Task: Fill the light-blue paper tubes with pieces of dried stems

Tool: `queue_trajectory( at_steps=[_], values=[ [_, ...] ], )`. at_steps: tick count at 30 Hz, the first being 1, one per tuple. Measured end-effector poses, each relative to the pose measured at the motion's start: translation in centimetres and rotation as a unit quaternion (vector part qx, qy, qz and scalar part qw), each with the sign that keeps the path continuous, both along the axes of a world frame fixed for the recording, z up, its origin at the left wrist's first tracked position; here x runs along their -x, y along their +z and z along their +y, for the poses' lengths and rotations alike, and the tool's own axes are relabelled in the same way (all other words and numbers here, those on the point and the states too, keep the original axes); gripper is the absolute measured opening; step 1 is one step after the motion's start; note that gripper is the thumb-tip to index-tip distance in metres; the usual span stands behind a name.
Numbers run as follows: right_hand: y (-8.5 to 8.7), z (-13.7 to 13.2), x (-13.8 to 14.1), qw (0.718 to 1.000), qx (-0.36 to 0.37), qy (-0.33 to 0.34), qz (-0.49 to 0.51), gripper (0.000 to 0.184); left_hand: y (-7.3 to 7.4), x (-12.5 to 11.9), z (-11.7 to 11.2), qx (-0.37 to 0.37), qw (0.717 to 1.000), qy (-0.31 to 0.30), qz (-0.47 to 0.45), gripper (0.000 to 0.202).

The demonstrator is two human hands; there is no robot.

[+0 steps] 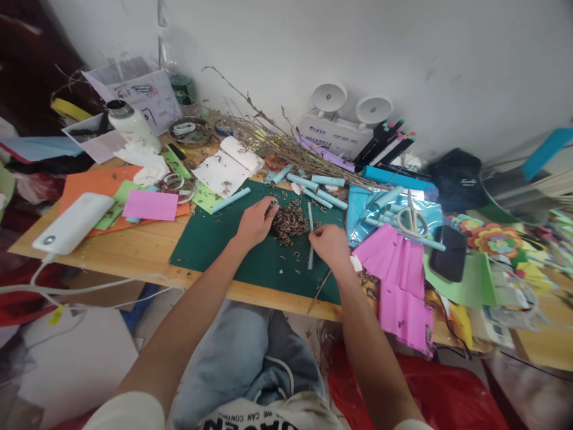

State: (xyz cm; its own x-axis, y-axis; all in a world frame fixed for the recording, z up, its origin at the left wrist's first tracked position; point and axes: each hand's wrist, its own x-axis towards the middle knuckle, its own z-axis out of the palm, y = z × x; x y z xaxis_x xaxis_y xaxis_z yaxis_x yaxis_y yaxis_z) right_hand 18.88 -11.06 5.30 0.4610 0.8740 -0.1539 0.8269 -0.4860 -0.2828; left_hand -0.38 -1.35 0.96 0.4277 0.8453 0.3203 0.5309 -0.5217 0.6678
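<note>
On a dark green cutting mat (pixel 215 242) lies a pile of dry brown plant bits (pixel 289 223). My left hand (pixel 256 221) rests at the pile's left edge, fingers curled against it. My right hand (pixel 330 243) is closed round a thin light-blue paper tube (pixel 310 224) that stands nearly upright beside the pile. A thin twig (pixel 320 291) sticks out below the right wrist. Several more rolled blue tubes (pixel 322 190) lie at the mat's far edge.
Scissors (pixel 412 220) lie on blue sheets at right, pink folded paper (pixel 400 280) hangs over the table edge. A white power bank (pixel 74 222) and orange and pink paper lie left. Dry branches (pixel 268 140), a white bottle (pixel 132 122) and a black phone (pixel 449 254) are nearby.
</note>
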Motion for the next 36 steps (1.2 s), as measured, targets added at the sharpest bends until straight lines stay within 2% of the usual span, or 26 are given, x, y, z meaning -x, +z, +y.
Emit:
queue_trajectory(
  at_steps=[2, 4, 6, 8, 11, 13, 16, 21, 29, 36],
  values=[
    [1.1, -0.1, -0.2, 0.996, -0.079, -0.005, 0.047, 0.021, 0.0, 0.0, 0.0, 0.003, 1.000, 0.002, 0.001, 0.029],
    [2.5, 0.0, -0.1, 0.975, -0.180, -0.024, 0.129, 0.020, -0.1, 0.1, 0.0, 0.004, 1.000, 0.003, 0.002, 0.028],
    [3.9, 0.6, 0.5, 0.932, -0.261, -0.017, 0.252, 0.016, -0.1, 0.0, 0.1, 0.006, 1.000, 0.003, 0.006, 0.028],
    [5.0, 1.7, 1.6, 0.879, -0.341, 0.008, 0.333, 0.012, -0.2, 0.0, 0.1, 0.007, 1.000, 0.005, 0.013, 0.028],
    [5.7, 3.4, 3.5, 0.821, -0.428, 0.062, 0.372, 0.014, -0.3, -0.2, 0.0, 0.001, 1.000, 0.009, 0.025, 0.027],
    [5.7, 4.3, 4.6, 0.806, -0.457, 0.088, 0.367, 0.016, -0.3, -0.3, 0.0, -0.002, 0.999, 0.012, 0.033, 0.025],
    [5.0, 5.0, 5.4, 0.809, -0.461, 0.124, 0.342, 0.018, -0.3, -0.4, -0.1, -0.004, 0.999, 0.013, 0.040, 0.023],
    [3.7, 5.1, 5.6, 0.834, -0.435, 0.158, 0.300, 0.017, -0.1, -0.3, -0.1, -0.006, 0.999, 0.000, 0.033, 0.023],
    [3.6, 5.1, 5.4, 0.883, -0.381, 0.201, 0.188, 0.019, -0.4, -0.1, 0.0, -0.020, 0.999, -0.012, 0.026, 0.026],
    [2.9, 6.0, 4.7, 0.915, -0.293, 0.210, 0.179, 0.022, -0.4, -0.2, 0.0, -0.022, 0.999, -0.017, 0.016, 0.025]
  ],
)
